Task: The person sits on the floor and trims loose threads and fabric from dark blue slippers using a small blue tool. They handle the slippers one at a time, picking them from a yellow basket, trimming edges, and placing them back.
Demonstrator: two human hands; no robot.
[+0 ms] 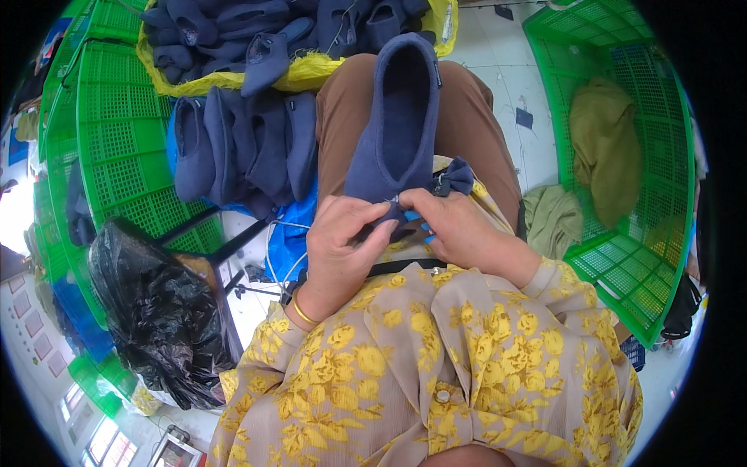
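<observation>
Left hand (346, 237) and right hand (459, 226) both pinching near end of navy fabric slipper (385, 167), thumbs and forefingers close together; slipper lies sole-down over brown-trousered lap (338, 117), opening up. Small blue item (427, 228) at right fingers, kind unclear. More navy slippers (264, 148) left, beside yellow sack (311, 71) of slippers.

A soft, dark blue slipper (403, 128) with a rounded end sits over the brown trousers (472, 117), its long opening facing up.
</observation>
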